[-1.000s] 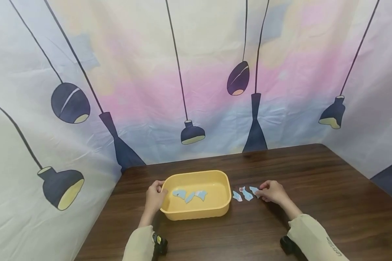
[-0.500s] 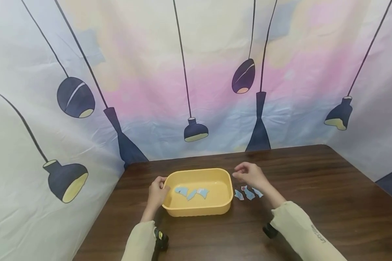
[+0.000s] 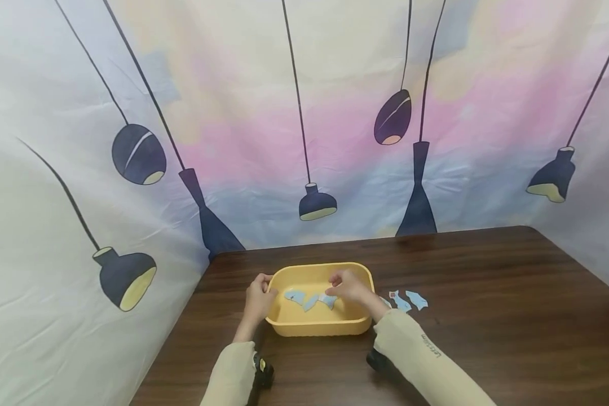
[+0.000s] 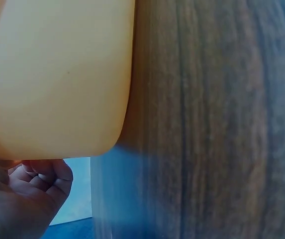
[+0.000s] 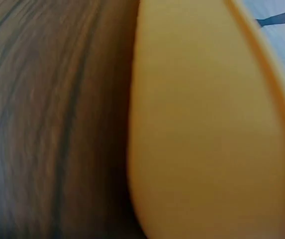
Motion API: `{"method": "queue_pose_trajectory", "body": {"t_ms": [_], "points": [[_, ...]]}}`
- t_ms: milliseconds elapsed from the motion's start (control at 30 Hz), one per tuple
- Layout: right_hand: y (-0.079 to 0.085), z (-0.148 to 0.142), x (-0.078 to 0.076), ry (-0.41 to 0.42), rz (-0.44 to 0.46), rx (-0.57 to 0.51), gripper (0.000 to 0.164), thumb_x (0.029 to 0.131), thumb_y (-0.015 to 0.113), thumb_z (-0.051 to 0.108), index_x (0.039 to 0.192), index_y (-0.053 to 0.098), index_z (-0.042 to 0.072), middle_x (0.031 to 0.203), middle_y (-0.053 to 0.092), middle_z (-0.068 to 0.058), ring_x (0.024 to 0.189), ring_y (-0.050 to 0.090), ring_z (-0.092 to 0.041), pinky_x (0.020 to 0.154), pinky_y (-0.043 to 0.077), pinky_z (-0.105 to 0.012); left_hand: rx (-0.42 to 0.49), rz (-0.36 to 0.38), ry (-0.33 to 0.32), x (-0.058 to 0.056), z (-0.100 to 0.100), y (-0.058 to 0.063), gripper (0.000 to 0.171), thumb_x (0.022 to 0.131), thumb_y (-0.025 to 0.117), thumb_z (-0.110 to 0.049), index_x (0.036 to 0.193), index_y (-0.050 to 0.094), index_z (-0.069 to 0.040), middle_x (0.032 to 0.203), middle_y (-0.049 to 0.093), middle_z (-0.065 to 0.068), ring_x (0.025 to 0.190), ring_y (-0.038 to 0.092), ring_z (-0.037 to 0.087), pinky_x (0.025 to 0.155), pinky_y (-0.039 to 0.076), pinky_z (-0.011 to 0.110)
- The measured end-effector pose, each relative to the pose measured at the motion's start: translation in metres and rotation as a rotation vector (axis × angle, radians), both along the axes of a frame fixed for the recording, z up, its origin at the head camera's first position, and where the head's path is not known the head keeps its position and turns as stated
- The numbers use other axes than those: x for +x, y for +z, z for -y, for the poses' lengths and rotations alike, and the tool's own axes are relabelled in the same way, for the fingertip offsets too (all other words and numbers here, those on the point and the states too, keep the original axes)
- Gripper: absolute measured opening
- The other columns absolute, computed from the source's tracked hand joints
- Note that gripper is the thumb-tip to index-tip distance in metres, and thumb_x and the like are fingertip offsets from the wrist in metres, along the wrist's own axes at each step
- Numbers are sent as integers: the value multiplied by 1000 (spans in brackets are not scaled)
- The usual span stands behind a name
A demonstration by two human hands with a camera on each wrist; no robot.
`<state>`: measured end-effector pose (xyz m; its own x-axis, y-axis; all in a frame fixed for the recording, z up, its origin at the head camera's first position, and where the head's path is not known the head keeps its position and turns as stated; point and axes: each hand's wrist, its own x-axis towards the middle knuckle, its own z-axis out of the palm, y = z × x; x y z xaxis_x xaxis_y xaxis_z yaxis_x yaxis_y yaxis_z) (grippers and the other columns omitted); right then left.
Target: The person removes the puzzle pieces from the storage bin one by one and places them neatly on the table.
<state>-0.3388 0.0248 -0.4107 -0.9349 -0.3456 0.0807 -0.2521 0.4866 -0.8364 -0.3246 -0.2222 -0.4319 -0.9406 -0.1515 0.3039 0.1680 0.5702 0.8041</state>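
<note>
The left hand (image 3: 257, 301) grips the left end of the yellow tray (image 3: 318, 329). Inside, the rightmost light-blue piece (image 3: 328, 301) lies nearest the right hand (image 3: 352, 288), whose grip appears released, thumb and fingertips parted; contact is unclear.

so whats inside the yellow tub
Three light-blue pieces lie in the yellow tub. The right hand covers part of its right side, so anything beneath cannot be seen.

The left hand (image 3: 257, 300) grips with fingers (image 4: 47, 178) curled, while the right hand (image 3: 354, 287) points leftward with fingers loosely bent, both arms (image 3: 229, 373) extended forward.
</note>
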Motion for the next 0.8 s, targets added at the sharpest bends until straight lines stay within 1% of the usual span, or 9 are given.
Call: {"method": "queue_pose_trajectory", "body": {"t_ms": [100,200,333,467,533,667,800], "points": [[-9,8,1,10,44,67,43,83,72,9,120,59,-11,121,61,-26,115,57,-40,97,49,-48,2,3,1,0,-1,-1,33,83,55,7,115,60,11,64,35,-1,52,31,7,48,32,18],[-17,14,1,40,51,119,48,82,74,10,123,59,-9,126,60,-26,120,55,-42,101,47,-49,2,17,1,1,2,1,32,84,55,7,116,60,10,64,34,-1,52,31,7,49,32,18],[-19,19,-2,74,6,184,42,81,75,10,118,62,-5,121,62,-21,114,58,-37,97,48,-47,-2,24,5,2,6,6,31,86,55,6,117,59,9,65,34,0,53,31,9,50,33,18],[-17,20,-5,70,-32,260,33,81,75,9,111,65,0,112,64,-17,105,60,-33,89,50,-43,5,21,4,-1,6,6,32,86,55,7,118,59,9,65,33,-1,54,30,9,50,33,18],[-18,20,-7,62,-28,266,30,81,75,9,108,65,1,108,64,-16,99,60,-30,85,51,-41,10,21,6,-2,6,5,32,86,55,7,118,59,9,65,33,-1,53,30,8,50,33,18],[-20,18,-8,51,-18,272,26,80,75,8,103,65,1,104,64,-13,91,60,-23,79,51,-36,24,23,14,-2,4,2,33,86,55,7,118,59,8,64,33,-1,52,29,8,49,34,18],[-21,16,-7,35,-15,288,25,80,74,8,101,62,2,100,63,-11,85,57,-20,73,48,-31,39,21,10,-2,3,-1,33,86,55,6,118,59,9,64,33,-1,53,30,9,50,34,18]]}}
